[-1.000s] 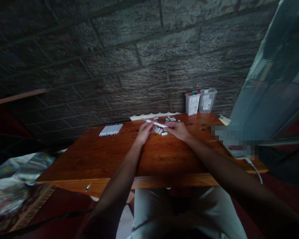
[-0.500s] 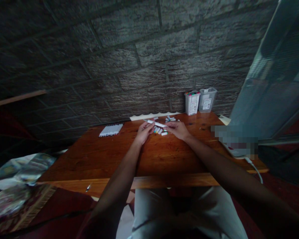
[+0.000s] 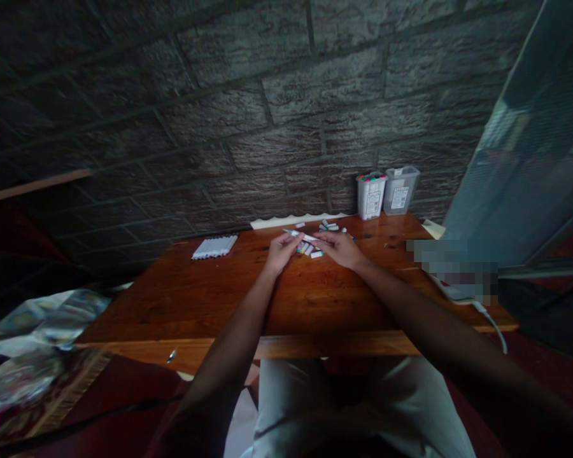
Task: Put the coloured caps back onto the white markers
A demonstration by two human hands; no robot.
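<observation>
A white marker (image 3: 302, 236) spans the gap between my hands above the table, its pointed tip out to the left. My left hand (image 3: 282, 251) is closed around its left part. At its other end, the fingers of my right hand (image 3: 338, 248) pinch it. Under and behind the hands lie several loose marker caps (image 3: 308, 249), white with coloured ends. A second small group of caps (image 3: 328, 226) rests just beyond my right hand. Farther left, a row of white markers (image 3: 214, 247) lies side by side.
A clear bin of markers (image 3: 371, 196) stands by the wall beside another clear bin (image 3: 400, 191). A wavy-edged white strip (image 3: 286, 221) lies along the back of the wooden table (image 3: 172, 305). At the right are a blurred-out device (image 3: 451, 273) and a white cable (image 3: 491, 327).
My hands have drawn slightly closer together along the marker, so less of it shows between them. The view has shifted a little.
</observation>
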